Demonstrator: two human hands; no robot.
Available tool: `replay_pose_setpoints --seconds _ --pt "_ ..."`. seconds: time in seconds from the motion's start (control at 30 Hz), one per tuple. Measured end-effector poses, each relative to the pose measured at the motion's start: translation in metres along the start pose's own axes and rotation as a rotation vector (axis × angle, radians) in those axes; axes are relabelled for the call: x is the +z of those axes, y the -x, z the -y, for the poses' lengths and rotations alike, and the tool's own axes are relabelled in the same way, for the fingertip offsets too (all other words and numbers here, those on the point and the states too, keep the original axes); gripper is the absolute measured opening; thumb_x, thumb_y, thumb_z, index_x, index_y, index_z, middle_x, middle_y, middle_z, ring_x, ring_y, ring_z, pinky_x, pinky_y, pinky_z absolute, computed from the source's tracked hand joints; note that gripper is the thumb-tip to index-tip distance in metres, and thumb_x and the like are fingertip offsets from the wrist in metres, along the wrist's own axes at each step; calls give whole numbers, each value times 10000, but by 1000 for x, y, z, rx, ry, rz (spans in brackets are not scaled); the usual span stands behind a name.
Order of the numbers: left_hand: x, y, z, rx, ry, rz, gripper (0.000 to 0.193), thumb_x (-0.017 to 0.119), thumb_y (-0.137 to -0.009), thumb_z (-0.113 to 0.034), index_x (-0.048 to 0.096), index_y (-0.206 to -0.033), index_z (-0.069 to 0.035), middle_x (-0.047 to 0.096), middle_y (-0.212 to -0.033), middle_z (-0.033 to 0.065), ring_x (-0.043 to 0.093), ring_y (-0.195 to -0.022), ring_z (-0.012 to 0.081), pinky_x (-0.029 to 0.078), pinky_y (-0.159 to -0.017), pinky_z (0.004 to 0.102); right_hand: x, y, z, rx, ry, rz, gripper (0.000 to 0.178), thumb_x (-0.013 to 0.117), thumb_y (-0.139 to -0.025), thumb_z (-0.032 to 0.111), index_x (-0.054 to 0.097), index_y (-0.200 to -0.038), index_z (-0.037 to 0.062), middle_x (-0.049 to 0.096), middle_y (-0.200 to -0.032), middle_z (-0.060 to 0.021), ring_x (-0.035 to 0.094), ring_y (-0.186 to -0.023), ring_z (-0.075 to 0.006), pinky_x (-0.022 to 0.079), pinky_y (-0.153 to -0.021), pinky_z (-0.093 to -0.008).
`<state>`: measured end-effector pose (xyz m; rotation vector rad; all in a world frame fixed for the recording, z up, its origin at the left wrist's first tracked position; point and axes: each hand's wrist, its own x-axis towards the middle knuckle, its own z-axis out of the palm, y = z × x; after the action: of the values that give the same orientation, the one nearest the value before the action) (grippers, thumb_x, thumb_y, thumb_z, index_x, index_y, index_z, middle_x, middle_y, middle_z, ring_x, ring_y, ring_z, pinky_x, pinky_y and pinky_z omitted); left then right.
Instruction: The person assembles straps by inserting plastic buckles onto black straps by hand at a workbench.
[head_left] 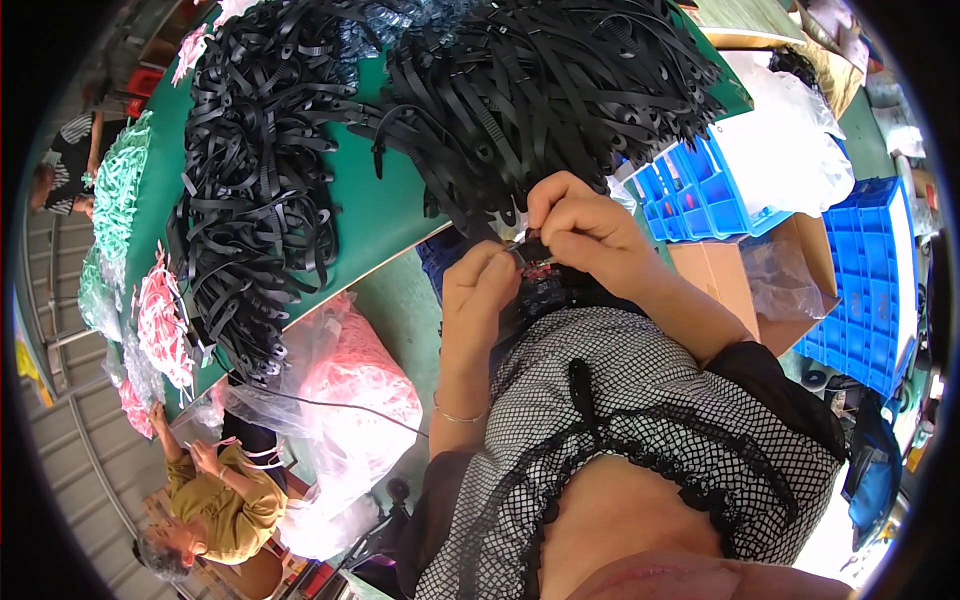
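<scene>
Right in the middle of the head view, pinches a small black piece (533, 254) between two closed hands, in front of a black-and-white patterned top (640, 370). Grips the left end with the left hand (478, 285), thumb pressed against bent fingers; grips the other end with the right hand (592, 232), fingers curled and tight. Can't tell the exact shape of the piece, so much of it behind the fingertips.

And now up to the green desk (380, 205), just beyond the knuckles: a thick right heap of black straps (560, 90) and, alongside, a long left heap of black straps (255, 200), reaching down toward the desk's edge. Further left, a bundle of pale green straps (122, 190), then a bundle of pink straps (162, 320).

Below the edge, a big clear bag of pink material (360, 375), crossed by a thin dark cable. At lower left, a co-worker in an olive top (240, 505), one hand up at the desk.

Across to the right, a blue crate (690, 195) under white plastic, an open cardboard box (712, 275) near it, and beyond that, more blue crates (855, 290).
</scene>
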<state>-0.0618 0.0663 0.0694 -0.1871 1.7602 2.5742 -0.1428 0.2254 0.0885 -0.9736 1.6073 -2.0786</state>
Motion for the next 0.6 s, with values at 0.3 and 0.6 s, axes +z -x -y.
replay_pose_setpoints --seconds 0.3,0.6 --pt "10 1 -26 59 -206 -12 137 499 -854 -39 546 -970 15 558 -835 33 532 -704 93 440 -652 202 -3 0 -14 145 -145 24 86 590 -802 66 541 -834 3 481 -924 -34 458 -667 -79 392 -608 -207" --pt "-2 1 -24 -47 156 112 112 462 -861 -61 511 -945 -4 560 -817 69 539 -748 130 440 -702 242 -2 -2 -6 87 245 81 193 647 -715 25 574 -891 -5 503 -775 -45 493 -702 -122 417 -615 -233"
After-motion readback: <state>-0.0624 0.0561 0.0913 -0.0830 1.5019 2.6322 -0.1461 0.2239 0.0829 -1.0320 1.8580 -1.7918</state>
